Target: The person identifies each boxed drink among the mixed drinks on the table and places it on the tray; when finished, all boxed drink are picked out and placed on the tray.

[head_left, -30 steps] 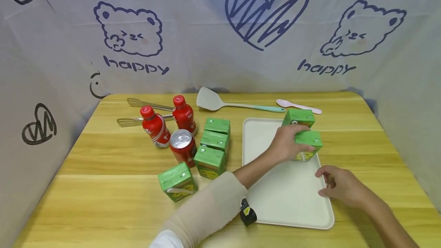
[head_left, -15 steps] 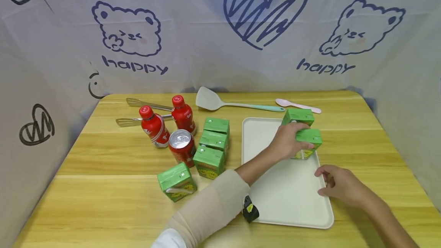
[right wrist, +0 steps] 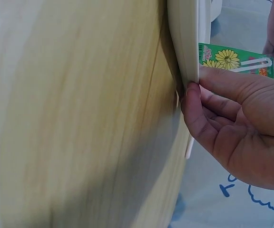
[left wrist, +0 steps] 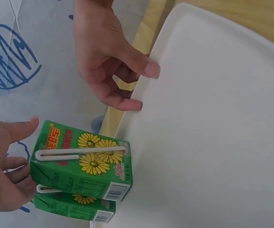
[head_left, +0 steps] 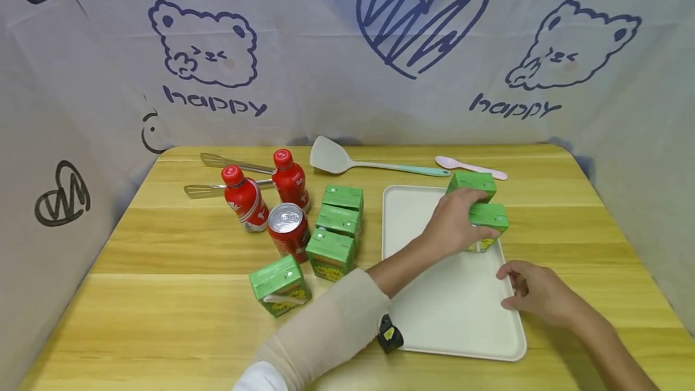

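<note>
My left hand (head_left: 453, 222) is beside the front one of two green juice cartons (head_left: 488, 216) standing at the tray's back right. In the left wrist view the left hand (left wrist: 6, 164) has its thumb and fingers apart at the top end of that carton (left wrist: 82, 161), its thumb off the surface; finger contact is hard to tell. The second carton (head_left: 471, 183) stands just behind. My right hand (head_left: 543, 294) pinches the right rim of the white tray (head_left: 456, 306); the right wrist view shows the right hand's (right wrist: 241, 118) thumb and fingertips at the tray edge (right wrist: 184, 42).
Left of the tray stand three green cartons in a row (head_left: 331, 252), a separate carton (head_left: 279, 285), a red can (head_left: 289, 231) and two red bottles (head_left: 247, 198) (head_left: 291, 180). Behind lie two whisk-like metal utensils (head_left: 203, 192), a spatula (head_left: 331, 157) and a pink spoon (head_left: 472, 168).
My left hand's fingers have lifted slightly and spread from the front carton. The right hand holds its place at the tray rim, and the cartons look unmoved.
</note>
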`<move>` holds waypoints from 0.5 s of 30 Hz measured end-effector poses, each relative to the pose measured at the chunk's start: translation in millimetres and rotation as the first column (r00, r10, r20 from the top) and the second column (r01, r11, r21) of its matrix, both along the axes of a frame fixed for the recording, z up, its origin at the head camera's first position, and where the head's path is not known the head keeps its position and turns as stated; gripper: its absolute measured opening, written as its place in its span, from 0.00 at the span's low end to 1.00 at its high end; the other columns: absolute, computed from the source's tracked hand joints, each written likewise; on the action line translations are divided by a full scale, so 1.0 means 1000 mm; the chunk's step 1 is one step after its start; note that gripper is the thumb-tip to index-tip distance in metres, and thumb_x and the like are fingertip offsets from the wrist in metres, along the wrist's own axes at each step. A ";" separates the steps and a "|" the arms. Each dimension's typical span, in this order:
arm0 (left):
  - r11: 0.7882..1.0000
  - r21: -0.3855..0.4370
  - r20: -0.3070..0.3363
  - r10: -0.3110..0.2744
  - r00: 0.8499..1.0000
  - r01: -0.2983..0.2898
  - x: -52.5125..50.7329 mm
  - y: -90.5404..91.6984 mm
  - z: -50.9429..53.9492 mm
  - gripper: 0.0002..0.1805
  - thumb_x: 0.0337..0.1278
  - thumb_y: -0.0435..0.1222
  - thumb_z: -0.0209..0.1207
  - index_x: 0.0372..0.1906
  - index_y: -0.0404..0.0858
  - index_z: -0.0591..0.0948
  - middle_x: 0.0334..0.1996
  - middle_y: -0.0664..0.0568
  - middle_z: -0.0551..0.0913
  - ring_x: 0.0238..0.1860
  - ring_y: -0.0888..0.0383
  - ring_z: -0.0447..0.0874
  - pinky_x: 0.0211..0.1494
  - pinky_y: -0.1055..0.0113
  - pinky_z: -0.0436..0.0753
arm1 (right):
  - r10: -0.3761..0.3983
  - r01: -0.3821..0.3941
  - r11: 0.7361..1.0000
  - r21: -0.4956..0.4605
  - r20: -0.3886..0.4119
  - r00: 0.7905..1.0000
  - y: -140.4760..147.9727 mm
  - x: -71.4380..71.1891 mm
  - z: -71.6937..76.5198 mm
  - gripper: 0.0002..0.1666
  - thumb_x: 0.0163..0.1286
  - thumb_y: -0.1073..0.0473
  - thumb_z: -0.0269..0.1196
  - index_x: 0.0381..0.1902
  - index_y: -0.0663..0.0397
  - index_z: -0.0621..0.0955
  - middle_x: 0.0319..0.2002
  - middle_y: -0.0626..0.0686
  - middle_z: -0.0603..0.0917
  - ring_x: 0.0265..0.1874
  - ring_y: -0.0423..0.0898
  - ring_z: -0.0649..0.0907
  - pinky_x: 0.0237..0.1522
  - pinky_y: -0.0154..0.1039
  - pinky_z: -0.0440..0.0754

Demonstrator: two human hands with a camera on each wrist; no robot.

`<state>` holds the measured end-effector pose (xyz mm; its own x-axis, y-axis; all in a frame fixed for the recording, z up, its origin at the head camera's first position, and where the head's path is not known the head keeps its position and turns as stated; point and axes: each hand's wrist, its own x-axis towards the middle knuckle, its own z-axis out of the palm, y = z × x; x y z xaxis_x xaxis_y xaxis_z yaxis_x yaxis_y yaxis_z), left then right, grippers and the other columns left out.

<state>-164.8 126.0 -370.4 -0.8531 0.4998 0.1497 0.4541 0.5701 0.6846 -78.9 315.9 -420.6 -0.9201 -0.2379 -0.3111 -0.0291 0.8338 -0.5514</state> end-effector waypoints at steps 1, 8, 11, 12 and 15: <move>1.000 0.004 -0.004 0.000 1.000 0.000 0.001 -0.001 0.002 0.34 0.45 0.47 0.71 0.60 0.42 0.75 0.59 0.54 0.77 0.59 0.62 0.74 0.58 0.75 0.74 | 0.000 0.000 1.000 -0.003 0.000 1.000 0.000 0.000 0.000 0.24 0.52 0.61 0.72 0.45 0.60 0.76 0.29 0.49 0.73 0.23 0.38 0.71 0.24 0.31 0.71; 0.996 0.077 -0.038 -0.037 0.999 0.040 0.013 -0.020 0.024 0.32 0.46 0.46 0.71 0.58 0.41 0.76 0.58 0.54 0.78 0.57 0.61 0.75 0.55 0.78 0.73 | -0.008 0.008 1.000 -0.011 0.001 1.000 0.000 0.001 0.001 0.24 0.52 0.61 0.72 0.45 0.60 0.76 0.30 0.50 0.73 0.23 0.38 0.71 0.24 0.31 0.72; 0.989 0.122 -0.041 -0.075 0.996 0.080 0.021 -0.038 0.037 0.32 0.46 0.45 0.70 0.58 0.42 0.76 0.59 0.55 0.77 0.59 0.61 0.75 0.57 0.77 0.73 | -0.009 0.009 1.000 -0.008 0.000 1.000 0.000 0.001 0.000 0.24 0.51 0.61 0.72 0.45 0.59 0.76 0.29 0.49 0.73 0.24 0.38 0.71 0.25 0.31 0.71; 0.988 0.130 -0.040 -0.083 0.996 0.088 0.023 -0.045 0.041 0.32 0.46 0.45 0.70 0.59 0.43 0.76 0.59 0.55 0.77 0.60 0.61 0.74 0.59 0.76 0.72 | -0.009 0.009 1.000 -0.005 -0.003 1.000 0.000 0.001 0.000 0.24 0.51 0.61 0.72 0.45 0.59 0.76 0.29 0.49 0.73 0.24 0.38 0.71 0.25 0.31 0.71; 0.988 0.132 -0.022 -0.085 0.996 0.087 0.031 -0.066 0.052 0.33 0.46 0.46 0.70 0.61 0.44 0.74 0.61 0.56 0.75 0.63 0.61 0.71 0.63 0.71 0.72 | -0.012 0.012 1.000 0.007 -0.006 1.000 0.000 0.001 0.001 0.24 0.50 0.61 0.73 0.45 0.59 0.76 0.29 0.49 0.74 0.25 0.39 0.72 0.25 0.31 0.71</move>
